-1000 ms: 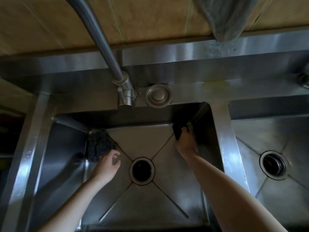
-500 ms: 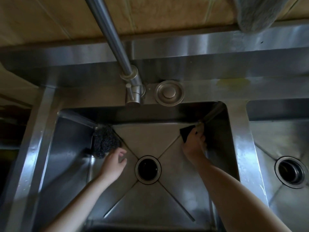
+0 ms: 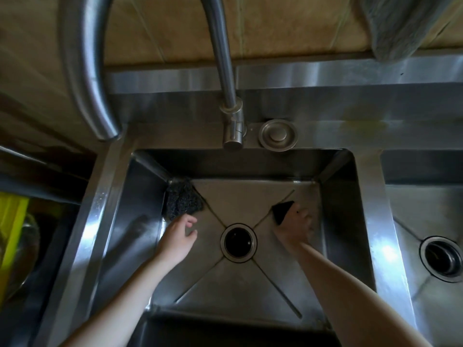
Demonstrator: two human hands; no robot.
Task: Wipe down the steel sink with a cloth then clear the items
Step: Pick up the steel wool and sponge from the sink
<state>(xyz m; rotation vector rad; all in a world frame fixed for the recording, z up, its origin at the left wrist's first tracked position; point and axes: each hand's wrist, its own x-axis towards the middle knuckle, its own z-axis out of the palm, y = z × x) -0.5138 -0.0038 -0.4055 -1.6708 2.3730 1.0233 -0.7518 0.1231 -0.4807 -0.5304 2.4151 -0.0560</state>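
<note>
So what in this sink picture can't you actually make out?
All from the head view:
- Dark pad under the right hand: mostly covered by the fingers, so its shape and material are unclear.
- Grey cloth on the wall: cut off by the top edge.
- Right-hand basin: cut off by the right edge.
- Yellow-green thing at far left: dark, cropped, unidentifiable.
- Drain: inside is black.

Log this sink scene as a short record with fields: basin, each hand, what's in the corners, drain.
basin: square steel sink basin, both hands inside
left hand: open, fingers by the dark wire scouring pad, contact unclear
right hand: pressing a small black cloth on the floor
far-left corner: scouring pad
drain: round open drain hole, uncovered, between the hands
</note>
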